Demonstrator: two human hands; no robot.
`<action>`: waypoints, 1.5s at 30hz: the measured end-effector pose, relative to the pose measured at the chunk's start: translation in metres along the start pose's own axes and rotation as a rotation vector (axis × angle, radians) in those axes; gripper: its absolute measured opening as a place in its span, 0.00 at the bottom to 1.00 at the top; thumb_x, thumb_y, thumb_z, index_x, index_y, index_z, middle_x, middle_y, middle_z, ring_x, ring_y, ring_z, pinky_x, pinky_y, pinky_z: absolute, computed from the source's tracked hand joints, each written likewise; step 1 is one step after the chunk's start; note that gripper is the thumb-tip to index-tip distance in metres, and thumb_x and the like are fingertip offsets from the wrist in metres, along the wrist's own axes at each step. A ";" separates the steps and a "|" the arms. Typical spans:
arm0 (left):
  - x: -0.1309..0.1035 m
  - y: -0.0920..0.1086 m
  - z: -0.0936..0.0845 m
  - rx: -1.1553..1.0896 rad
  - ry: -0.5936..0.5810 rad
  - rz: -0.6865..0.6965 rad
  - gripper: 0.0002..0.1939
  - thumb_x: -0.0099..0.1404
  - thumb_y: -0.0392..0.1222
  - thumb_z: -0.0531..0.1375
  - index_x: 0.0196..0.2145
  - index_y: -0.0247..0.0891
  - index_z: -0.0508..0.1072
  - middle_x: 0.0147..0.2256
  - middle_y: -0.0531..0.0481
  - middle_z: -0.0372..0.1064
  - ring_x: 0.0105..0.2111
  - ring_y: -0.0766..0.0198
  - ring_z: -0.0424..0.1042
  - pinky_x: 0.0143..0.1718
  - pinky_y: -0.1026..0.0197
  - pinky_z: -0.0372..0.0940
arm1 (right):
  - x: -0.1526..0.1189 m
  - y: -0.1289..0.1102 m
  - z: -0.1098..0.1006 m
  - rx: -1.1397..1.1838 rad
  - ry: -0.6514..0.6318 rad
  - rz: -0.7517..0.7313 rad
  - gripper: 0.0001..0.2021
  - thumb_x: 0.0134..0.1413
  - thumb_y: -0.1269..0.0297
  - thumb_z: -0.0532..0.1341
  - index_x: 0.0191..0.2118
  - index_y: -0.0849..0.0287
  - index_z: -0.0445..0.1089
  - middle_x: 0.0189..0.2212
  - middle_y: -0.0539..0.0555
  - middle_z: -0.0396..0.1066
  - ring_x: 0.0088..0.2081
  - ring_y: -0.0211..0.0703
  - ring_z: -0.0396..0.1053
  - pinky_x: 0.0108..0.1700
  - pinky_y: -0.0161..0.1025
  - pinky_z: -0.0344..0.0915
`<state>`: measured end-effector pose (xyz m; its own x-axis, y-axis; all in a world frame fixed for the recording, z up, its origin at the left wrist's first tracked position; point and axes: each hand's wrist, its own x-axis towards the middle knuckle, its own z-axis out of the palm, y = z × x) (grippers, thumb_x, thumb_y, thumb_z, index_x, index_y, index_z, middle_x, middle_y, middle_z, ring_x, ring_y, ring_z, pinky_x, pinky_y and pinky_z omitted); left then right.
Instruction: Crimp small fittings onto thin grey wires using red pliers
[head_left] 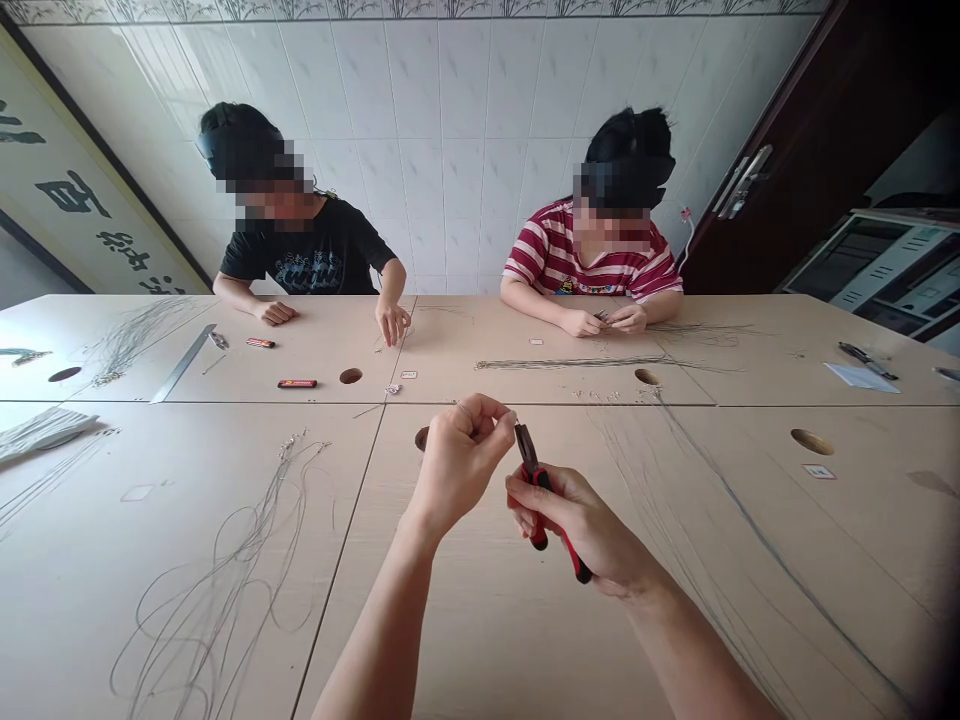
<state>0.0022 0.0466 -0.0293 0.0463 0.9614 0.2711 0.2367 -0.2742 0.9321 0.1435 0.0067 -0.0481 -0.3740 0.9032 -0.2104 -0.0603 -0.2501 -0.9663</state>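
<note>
1. Right hand (566,515): fingers wrapped around red-and-black pliers (538,478), raised above the pale worktop (480,630).
2. Left hand (466,450): thumb and forefinger pressed together beside the pliers' tips; anything pinched is too small to tell.
3. Looped thin cords (264,517) lie left on the worktop.

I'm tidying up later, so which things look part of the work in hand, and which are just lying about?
Apparently in use:
pliers, in the right hand
whatever the left hand may pinch at their tip, too small to make out
probably the looped strands on the left

Apparently just lying about:
two small red objects
black pen-like object
white paper
</note>
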 end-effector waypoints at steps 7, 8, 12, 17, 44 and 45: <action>-0.001 0.002 -0.001 0.016 -0.009 0.005 0.10 0.60 0.45 0.58 0.25 0.38 0.68 0.17 0.59 0.49 0.19 0.71 0.47 0.19 0.67 0.48 | 0.000 0.002 -0.001 0.032 -0.001 0.010 0.18 0.53 0.50 0.61 0.25 0.59 0.61 0.18 0.46 0.56 0.23 0.34 0.56 0.27 0.36 0.54; -0.002 0.002 -0.001 0.020 -0.013 0.007 0.10 0.61 0.44 0.58 0.25 0.38 0.68 0.17 0.59 0.49 0.19 0.71 0.46 0.19 0.67 0.48 | 0.000 0.003 -0.001 0.030 0.001 0.014 0.18 0.53 0.50 0.61 0.25 0.59 0.62 0.18 0.45 0.55 0.22 0.34 0.55 0.27 0.36 0.53; -0.003 0.003 -0.001 0.022 -0.042 0.003 0.09 0.61 0.43 0.57 0.25 0.38 0.68 0.17 0.59 0.49 0.19 0.71 0.46 0.19 0.67 0.48 | 0.000 0.005 -0.003 -0.004 0.013 0.014 0.18 0.53 0.48 0.61 0.26 0.59 0.64 0.16 0.44 0.53 0.20 0.33 0.53 0.25 0.36 0.52; -0.001 0.006 -0.007 0.037 -0.104 -0.005 0.09 0.61 0.44 0.57 0.25 0.38 0.68 0.17 0.59 0.47 0.19 0.71 0.46 0.19 0.67 0.46 | -0.004 0.005 -0.007 -0.066 0.024 0.017 0.18 0.53 0.48 0.61 0.26 0.59 0.65 0.14 0.43 0.53 0.19 0.32 0.50 0.25 0.35 0.51; 0.014 -0.042 -0.016 -1.310 -0.141 -0.677 0.22 0.67 0.33 0.45 0.17 0.40 0.43 0.15 0.60 0.38 0.12 0.74 0.45 0.12 0.69 0.45 | 0.001 0.043 -0.004 0.004 -0.139 0.240 0.15 0.49 0.56 0.65 0.26 0.61 0.62 0.18 0.42 0.53 0.18 0.26 0.43 0.21 0.31 0.44; 0.015 -0.044 -0.017 -1.295 -0.156 -0.700 0.22 0.67 0.33 0.45 0.18 0.41 0.42 0.15 0.60 0.37 0.11 0.74 0.44 0.12 0.69 0.43 | 0.002 0.045 -0.004 -0.008 -0.147 0.238 0.15 0.49 0.56 0.65 0.26 0.61 0.62 0.18 0.42 0.54 0.18 0.26 0.42 0.21 0.32 0.44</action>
<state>-0.0241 0.0732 -0.0623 0.4117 0.8724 -0.2635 -0.7523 0.4885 0.4420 0.1444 -0.0014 -0.0924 -0.5075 0.7589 -0.4081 0.0522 -0.4457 -0.8937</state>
